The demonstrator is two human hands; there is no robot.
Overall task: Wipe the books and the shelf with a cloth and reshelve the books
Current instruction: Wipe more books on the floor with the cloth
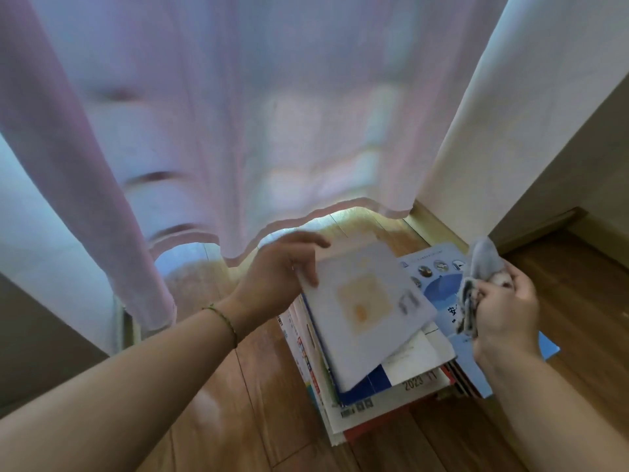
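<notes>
Books (384,376) lie in an uneven stack on the wooden floor (265,420), off the shelf; no shelf shows in view, so reshelving is judged not yet begun. Wiping looks under way: whether any book is already clean cannot be told. Left hand (272,281) grips the far left edge of the top book (364,315), thumb on the cover, fingers curled behind the edge, cover tilted up a little from the stack. Right hand (507,311) holds a cloth (483,277) bunched in curled fingers, near the top book's right edge, not touching it. Judgement: shelf wipe and all reshelving are left. Top book: flat, pale, smooth cover with a faded orange square; blurred. Beneath: thin glossy magazines and booklets, one blue with round pictures (439,267), one marked 2023, edges splayed at different angles. Cloth: soft, limp, grey-white, crumpled with one corner sticking up. Sheer pink curtain (238,131) hangs behind, its wavy hem just above the floor. Floor planks are glossy.
</notes>
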